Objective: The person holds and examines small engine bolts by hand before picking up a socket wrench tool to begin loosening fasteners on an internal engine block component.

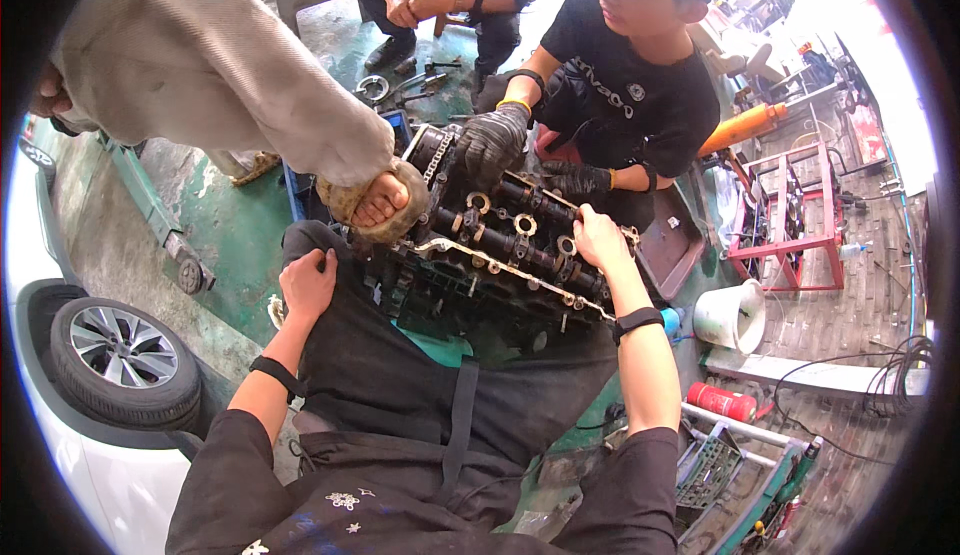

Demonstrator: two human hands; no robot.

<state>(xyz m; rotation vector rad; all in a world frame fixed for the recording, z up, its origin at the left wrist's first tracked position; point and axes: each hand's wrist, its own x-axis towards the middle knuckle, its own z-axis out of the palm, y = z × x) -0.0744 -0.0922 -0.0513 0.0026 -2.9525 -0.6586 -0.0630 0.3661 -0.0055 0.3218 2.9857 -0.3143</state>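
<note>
A partly stripped engine (490, 245) sits just past the person's knees, its upper side uncovered so that the dark camshafts (515, 192) and the pale, ring-shaped bearing caps (525, 224) show. What it stands on is hidden.

The right hand (602, 239) rests on the engine's near right part, fingers bent over the edge; the fingertips are partly out of sight, so I cannot tell how firmly it grips or whether it has hold of anything. The left hand (309, 283) lies on the left knee of the black trousers (390, 385), well apart from the engine, with its fingers curled under — how tightly they close, and whether they pinch the cloth, I cannot tell.

Across the engine, a co-worker's dark work glove (492, 143) reaches onto its far left part, near the timing chain (437, 152), while the other glove (578, 177) is at its far side. Another person's foot (380, 200), in a worn open-toed shoe, is at the engine's left end, below a beige trouser leg (230, 75).

To the right stand a white bucket (728, 317) and a red metal frame (790, 235), with a red fire extinguisher (721, 401) lying nearer. A car wheel (125, 355) shows at the left.
</note>
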